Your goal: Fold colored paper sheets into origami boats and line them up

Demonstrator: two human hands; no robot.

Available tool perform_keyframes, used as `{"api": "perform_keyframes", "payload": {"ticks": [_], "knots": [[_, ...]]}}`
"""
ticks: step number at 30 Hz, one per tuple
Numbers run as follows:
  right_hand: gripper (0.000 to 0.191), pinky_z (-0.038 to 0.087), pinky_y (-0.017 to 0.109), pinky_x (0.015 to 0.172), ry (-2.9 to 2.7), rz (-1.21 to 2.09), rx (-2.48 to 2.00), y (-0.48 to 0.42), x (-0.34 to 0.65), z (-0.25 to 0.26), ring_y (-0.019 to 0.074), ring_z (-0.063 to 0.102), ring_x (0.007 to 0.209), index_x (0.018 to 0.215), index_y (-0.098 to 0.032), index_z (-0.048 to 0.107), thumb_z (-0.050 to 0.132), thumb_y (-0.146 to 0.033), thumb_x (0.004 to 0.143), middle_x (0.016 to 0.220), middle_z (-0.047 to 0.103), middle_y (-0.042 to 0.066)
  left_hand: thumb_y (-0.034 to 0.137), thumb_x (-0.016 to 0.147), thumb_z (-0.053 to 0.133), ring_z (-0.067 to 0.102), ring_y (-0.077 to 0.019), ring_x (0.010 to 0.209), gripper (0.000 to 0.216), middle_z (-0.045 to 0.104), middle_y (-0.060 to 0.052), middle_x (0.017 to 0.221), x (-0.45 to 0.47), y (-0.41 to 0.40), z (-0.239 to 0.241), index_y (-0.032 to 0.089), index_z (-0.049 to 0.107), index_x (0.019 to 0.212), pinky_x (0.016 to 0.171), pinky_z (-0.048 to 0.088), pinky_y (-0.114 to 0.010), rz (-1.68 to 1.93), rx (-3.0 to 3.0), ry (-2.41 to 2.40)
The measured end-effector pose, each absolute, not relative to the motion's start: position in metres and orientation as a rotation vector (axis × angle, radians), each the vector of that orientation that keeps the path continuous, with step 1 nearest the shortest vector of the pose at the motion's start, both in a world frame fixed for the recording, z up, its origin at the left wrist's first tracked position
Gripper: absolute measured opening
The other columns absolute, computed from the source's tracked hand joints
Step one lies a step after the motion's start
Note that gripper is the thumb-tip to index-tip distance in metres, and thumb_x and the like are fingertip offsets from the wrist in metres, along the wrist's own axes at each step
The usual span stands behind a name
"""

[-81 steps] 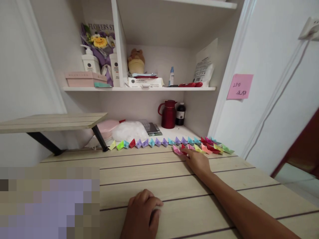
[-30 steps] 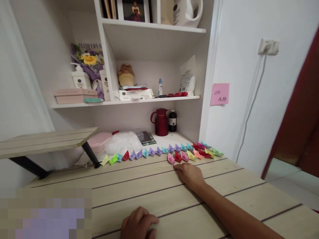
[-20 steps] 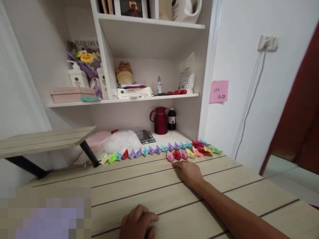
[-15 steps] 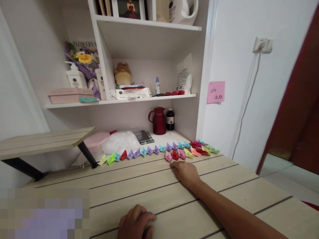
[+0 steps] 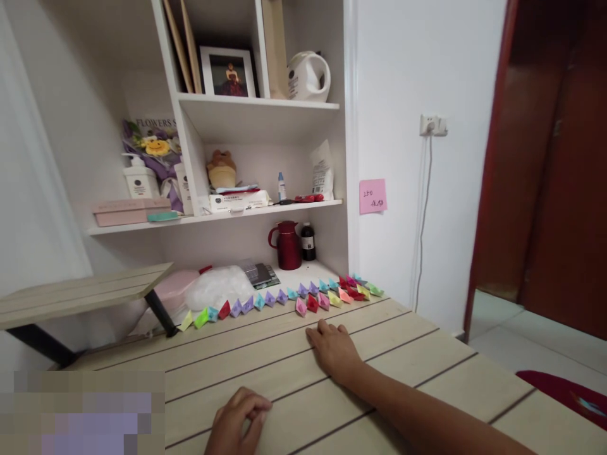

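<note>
Since the earlier frame, our right hand [image 5: 334, 351] has drawn back from the boats [image 5: 312, 304], which stand in rows before the jug [image 5: 289, 248]. Its fingers are bent, slightly apart, empty; our left hand [image 5: 236, 419], farther from the jug, curls, thumb contact unclear. We judge light, single nudges best, sparing neighbouring boats.

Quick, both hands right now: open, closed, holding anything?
Left hand: open, loosely curled at the table, nothing seen in it.
Right hand: open, fingers slightly bent, nothing seen in it, just short of the paper boats.
</note>
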State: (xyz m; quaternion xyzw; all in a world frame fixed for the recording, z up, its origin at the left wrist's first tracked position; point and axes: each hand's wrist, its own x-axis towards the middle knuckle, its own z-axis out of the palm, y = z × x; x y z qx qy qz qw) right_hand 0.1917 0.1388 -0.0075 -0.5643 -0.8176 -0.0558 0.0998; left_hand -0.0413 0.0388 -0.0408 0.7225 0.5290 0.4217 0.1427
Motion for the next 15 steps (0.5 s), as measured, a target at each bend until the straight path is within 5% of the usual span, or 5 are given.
{"api": "perform_keyframes", "payload": {"ticks": [4, 15], "knots": [[0.03, 0.034, 0.039, 0.084, -2.406, -0.213, -1.684, 0.126, 0.187, -0.002, 0.0259, 0.06, 0.097, 0.109, -0.019, 0.061, 0.038, -0.012, 0.092, 0.112, 0.06, 0.013, 0.043, 0.083, 0.049, 0.063, -0.0191, 0.075, 0.03, 0.068, -0.005, 0.078, -0.043, 0.037, -0.033, 0.022, 0.07, 0.076, 0.072, 0.051, -0.029, 1.229, 2.062, 1.501], [0.034, 0.043, 0.037, 0.066, -2.518, -0.272, -1.534, 0.074, 0.165, -0.013, 0.0273, 0.067, 0.077, 0.092, -0.013, 0.069, 0.038, -0.001, 0.084, 0.104, 0.065, 0.02, 0.01, 0.08, 0.049, 0.063, -0.0172, 0.081, 0.022, 0.067, -0.005, 0.085, -0.024, 0.014, -0.013, 0.018, 0.07, 0.084, 0.08, 0.048, -0.031, 1.036, 2.193, 1.673]]}}
